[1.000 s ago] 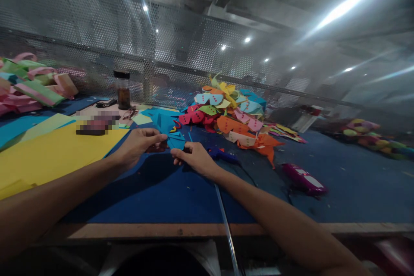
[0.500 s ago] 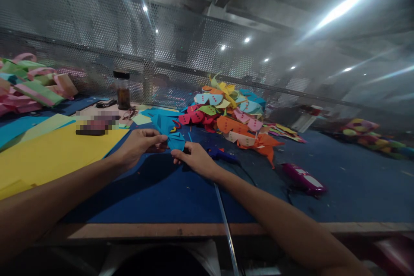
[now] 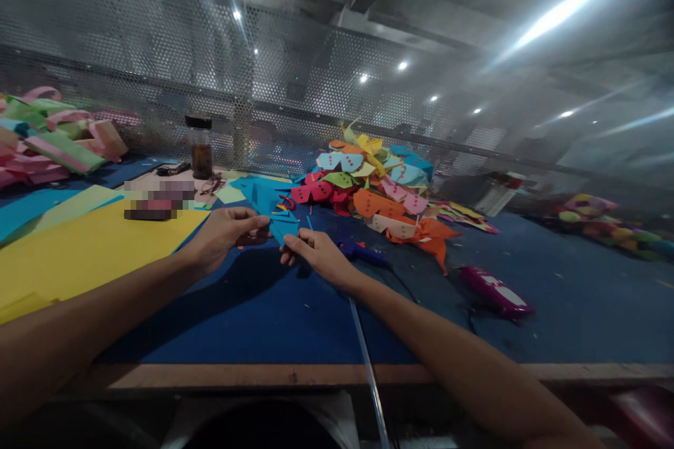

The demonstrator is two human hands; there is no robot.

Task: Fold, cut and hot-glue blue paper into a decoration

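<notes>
Between my hands, above the blue tabletop, is a folded blue paper piece with creased flaps. My left hand is closed in a pinch at its left edge. The thumb and fingers of my right hand grip its lower right corner. Just right of my right hand lies a blue glue gun with a dark cord. Behind the paper, a small red and yellow object is partly hidden. Blue paper sheets lie beyond my left hand.
A heap of colourful folded paper shapes stands at the back. Yellow sheets lie left, near a lidded jar. A purple device is at right. A long shiny rod crosses the table's front edge.
The blue paper has turned and tilted in my hands; its upper flap stands out less. My fingers have shifted slightly on it, and my right hand's grip is a little farther right.
</notes>
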